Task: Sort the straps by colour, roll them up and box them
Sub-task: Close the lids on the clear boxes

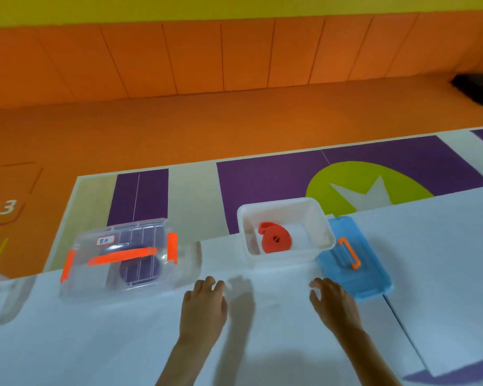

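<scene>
Straps, head view: one orange roll [275,240] lies in your open white box [286,203]. One dark purple roll [140,270] sits in the clear box [129,257], lid latched. Task looks nearly done; closing the white box seems left. Blue lid [354,271] lies just right of it on the table [262,344]. Your left hand [204,305] and right hand [333,302] are empty, fingers loosely spread; the lid looks unobstructed.

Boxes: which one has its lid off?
The white box, with the orange strap roll inside; a blue lid lies just right of it. The clear box has its lid clipped on.
</scene>
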